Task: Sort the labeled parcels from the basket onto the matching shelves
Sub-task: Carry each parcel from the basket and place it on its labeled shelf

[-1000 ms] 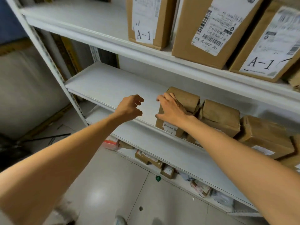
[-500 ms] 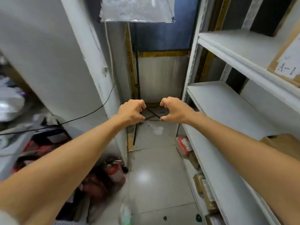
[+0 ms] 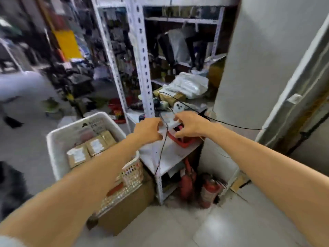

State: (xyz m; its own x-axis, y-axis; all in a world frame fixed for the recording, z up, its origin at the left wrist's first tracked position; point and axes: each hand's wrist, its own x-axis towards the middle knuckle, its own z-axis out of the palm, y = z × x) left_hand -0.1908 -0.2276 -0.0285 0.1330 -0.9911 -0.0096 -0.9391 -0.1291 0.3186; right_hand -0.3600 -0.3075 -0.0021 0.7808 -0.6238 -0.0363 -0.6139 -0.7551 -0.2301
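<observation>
A white plastic basket (image 3: 58, 148) stands at the lower left on top of a cardboard box (image 3: 128, 207). Inside it lie several brown parcels with white labels, among them one (image 3: 78, 155) at the front and one (image 3: 97, 146) behind it. Both my arms stretch forward, to the right of the basket. My left hand (image 3: 148, 130) is loosely curled and holds nothing, just past the basket's right rim. My right hand (image 3: 190, 124) is also empty with its fingers bent, and hovers over a low white shelf (image 3: 170, 154). The labels are too blurred to read.
The low shelf carries a small red tray (image 3: 181, 139), and a black cable (image 3: 160, 157) hangs over it. Two red fire extinguishers (image 3: 209, 191) stand on the floor below. A white pillar (image 3: 258, 68) rises at right. White racks with clutter fill the back.
The view has swung left from the parcel shelves to the basket. My right hand has let go of the brown parcel on the shelf; both hands now hover empty.
</observation>
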